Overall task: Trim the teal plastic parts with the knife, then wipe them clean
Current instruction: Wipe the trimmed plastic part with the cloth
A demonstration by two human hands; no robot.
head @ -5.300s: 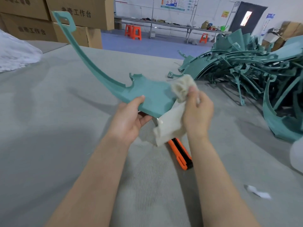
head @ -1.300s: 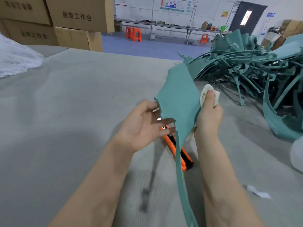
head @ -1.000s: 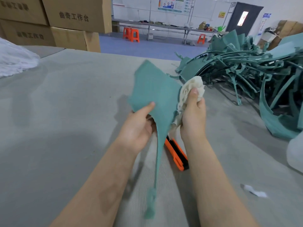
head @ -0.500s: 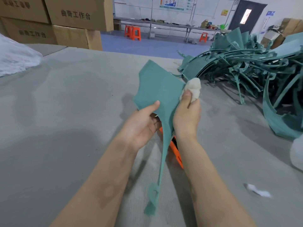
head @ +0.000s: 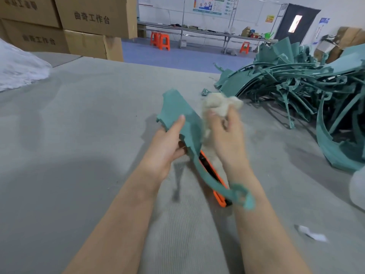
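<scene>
A grey bench (head: 79,135) carries a heap of teal parts (head: 296,91) at far right. Above its middle, the left hand (head: 166,147) grips one teal part (head: 177,111), thumb on the broad end and fingers behind. The blurred right hand (head: 227,139) has its fingers curled round a cloth (head: 219,103) just beside the part. An orange knife (head: 218,194) lies on the bench beneath.

A brown cardboard box (head: 94,16) stacked at the far left bore black characters "曲奇工作台"; the lower cardboard box (head: 37,39) beneath it showed the same print, blurred.
</scene>
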